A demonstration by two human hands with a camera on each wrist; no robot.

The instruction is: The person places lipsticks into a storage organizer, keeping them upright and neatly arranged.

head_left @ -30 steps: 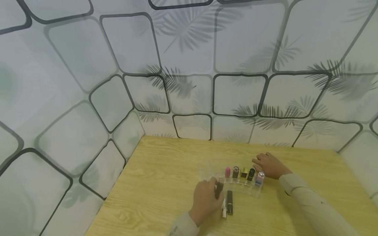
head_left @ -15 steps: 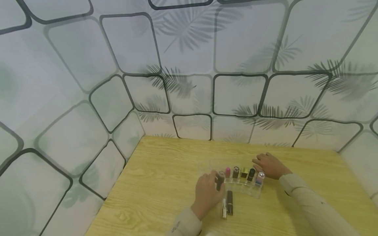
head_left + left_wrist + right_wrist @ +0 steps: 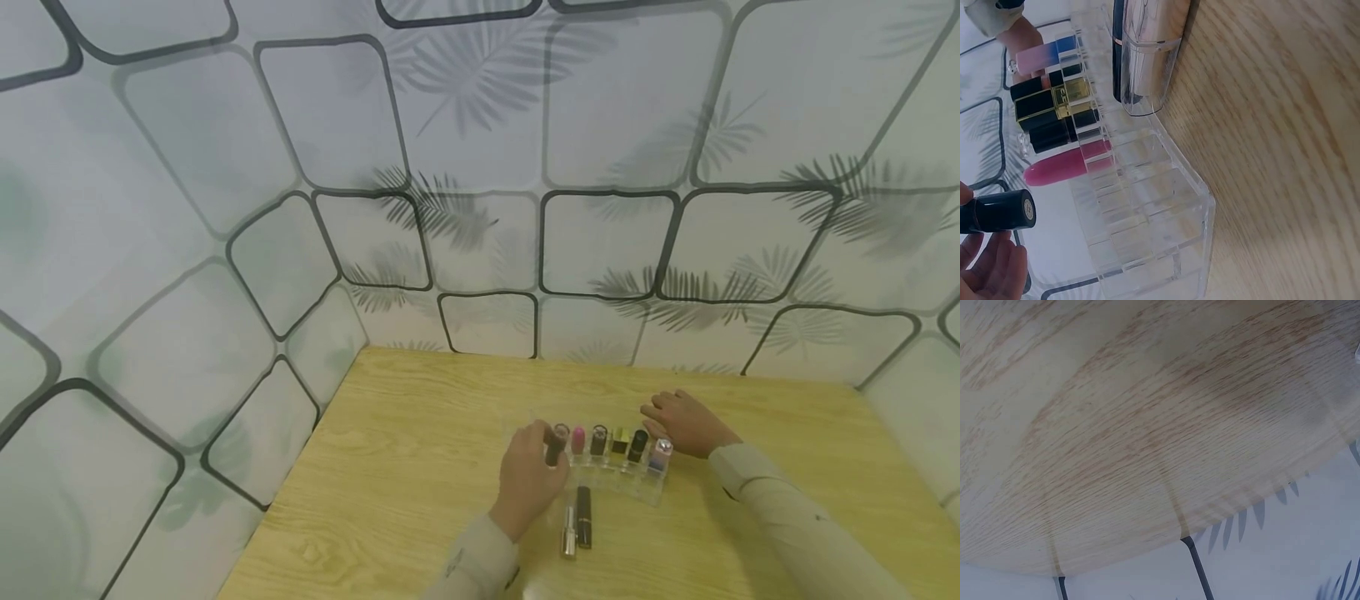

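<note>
My left hand (image 3: 528, 471) pinches a dark lipstick tube (image 3: 999, 211) between thumb and fingers, level with the rear row of a clear lipstick organizer (image 3: 1186, 172). Beside it in that row stand a pink lipstick (image 3: 1063, 166), several black or gold tubes such as the gold-banded one (image 3: 1041, 106), and a pink-and-blue tube (image 3: 1041, 57) at the far end. The held tube is apart from the pink one in the left wrist view. My right hand (image 3: 686, 423) lies at the organizer's right end, fingers loosely bent, holding nothing that I can see.
In front of the organizer, a clear-capped silver tube (image 3: 568, 533) and a black tube (image 3: 584, 518) lie side by side on the wooden table (image 3: 405, 467). Patterned walls (image 3: 487, 242) rise behind the table and at its left.
My left hand has moved slightly forward with the dark lipstick tube, bringing it beside the pink lipstick at the rear row. The right hand has stayed in place.
</note>
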